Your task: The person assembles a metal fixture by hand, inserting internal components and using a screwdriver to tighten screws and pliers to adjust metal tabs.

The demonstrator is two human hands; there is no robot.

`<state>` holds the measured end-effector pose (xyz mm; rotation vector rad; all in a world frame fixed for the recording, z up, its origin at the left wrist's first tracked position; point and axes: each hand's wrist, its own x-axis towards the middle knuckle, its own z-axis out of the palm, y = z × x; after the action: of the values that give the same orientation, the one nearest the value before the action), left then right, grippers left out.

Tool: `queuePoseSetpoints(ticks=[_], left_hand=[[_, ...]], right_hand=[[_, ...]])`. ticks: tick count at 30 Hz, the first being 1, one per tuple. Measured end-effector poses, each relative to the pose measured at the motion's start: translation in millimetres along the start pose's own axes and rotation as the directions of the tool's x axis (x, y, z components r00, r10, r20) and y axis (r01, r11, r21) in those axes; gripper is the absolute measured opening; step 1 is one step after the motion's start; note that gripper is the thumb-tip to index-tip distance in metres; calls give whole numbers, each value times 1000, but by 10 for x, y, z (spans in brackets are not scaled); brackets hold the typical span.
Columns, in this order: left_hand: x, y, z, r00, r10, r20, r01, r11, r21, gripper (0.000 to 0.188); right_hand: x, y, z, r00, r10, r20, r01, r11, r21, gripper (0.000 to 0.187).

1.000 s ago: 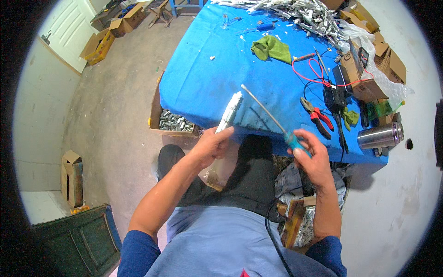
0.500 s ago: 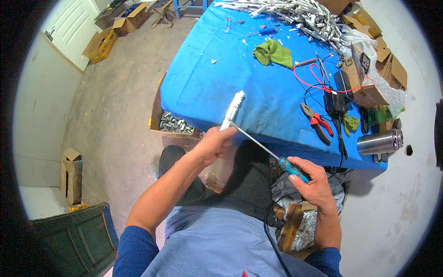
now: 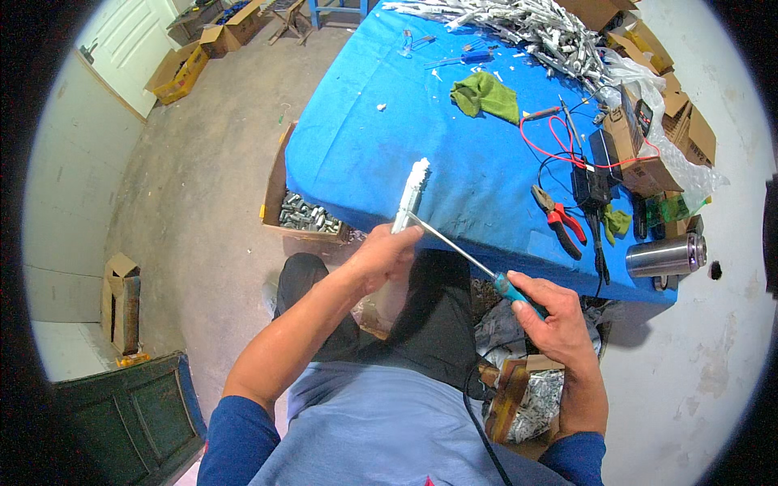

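My left hand [image 3: 384, 257] grips a long white strip-shaped part [image 3: 412, 192], held upright over the near edge of the blue table [image 3: 381, 146]. In my right hand [image 3: 553, 315] is a screwdriver [image 3: 474, 261] with a teal handle. Its long metal shaft points up and left, and the tip meets the white part just above my left fingers. I am seated, with my dark trousers below both hands.
Red-handled pliers [image 3: 559, 225], a green cloth [image 3: 485, 95], red and black wires [image 3: 567, 150], a steel flask [image 3: 664, 256] and a heap of white parts [image 3: 519, 24] lie on the table. A cardboard box of metal pieces [image 3: 304, 215] stands on the floor at the table's left.
My right hand dropped lower and swung the screwdriver round, so its tip now touches the white part. The left hand keeps the part in about the same place.
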<state>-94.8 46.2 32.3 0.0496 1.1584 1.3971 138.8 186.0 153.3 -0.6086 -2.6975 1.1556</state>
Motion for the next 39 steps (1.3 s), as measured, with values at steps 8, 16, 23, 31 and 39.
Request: queuePoseSetpoints(ticks=[8,16,23,31,39], left_hand=[[-8,1,31,1000,-13,-17,14,998,61,30],[-40,33,99,998,18,-59,-12,995,97,30],[30,-9,25,997,13,-74,-4,992,129,31],[41,32,4,994,22,-108,2,977,214,30],[28,37,-48,997,15,-79,1,980,198,29]], right_hand=[[77,-65,-55,999,-3,53,4,1000,-31,35],[92,286,27,998,50,35,-56,975,216,36],[67,304,102,996,-64,57,63,998,16,40],[136,591,138,900,334,280,-436,714,548,37],[51,478,261,996,-87,8,87,996,-1,36]])
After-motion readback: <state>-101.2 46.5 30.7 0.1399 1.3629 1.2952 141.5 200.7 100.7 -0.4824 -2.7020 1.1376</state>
